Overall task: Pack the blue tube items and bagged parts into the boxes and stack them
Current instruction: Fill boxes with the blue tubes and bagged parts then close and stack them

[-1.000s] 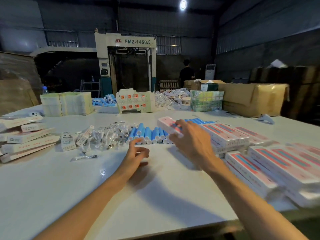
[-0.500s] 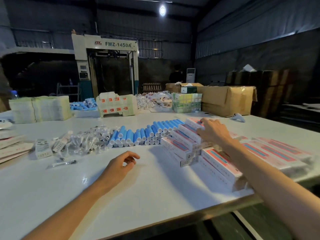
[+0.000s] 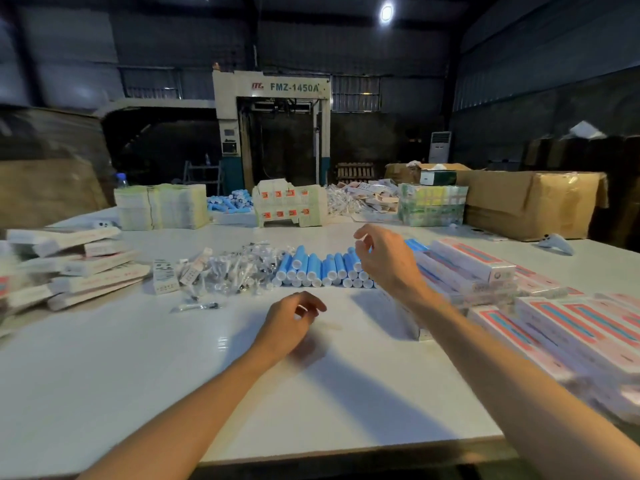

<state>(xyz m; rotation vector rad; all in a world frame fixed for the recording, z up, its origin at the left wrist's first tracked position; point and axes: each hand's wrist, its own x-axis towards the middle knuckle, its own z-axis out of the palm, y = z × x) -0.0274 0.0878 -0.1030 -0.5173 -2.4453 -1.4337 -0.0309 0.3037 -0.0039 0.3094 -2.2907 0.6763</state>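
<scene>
Head camera showed my right hand point(image 3: 384, 263) empty, fingers loosely curled, over the row of white-capped blue plastic tubes point(image 3: 304, 268) on the white table point(image 3: 138, 375), left hand point(image 3: 289, 322) slack and empty nearby, so I judged it best to lift one top tube without rolling its neighbours.

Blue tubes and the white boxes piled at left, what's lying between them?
A heap of clear bagged parts and a few small printed cards, seen in the head view.

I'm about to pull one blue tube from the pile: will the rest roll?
Probably: the blue tubes are round cylinders stacked in layers on a smooth white table, so neighbours may roll. They look rigid and small, likely light to lift.
</scene>
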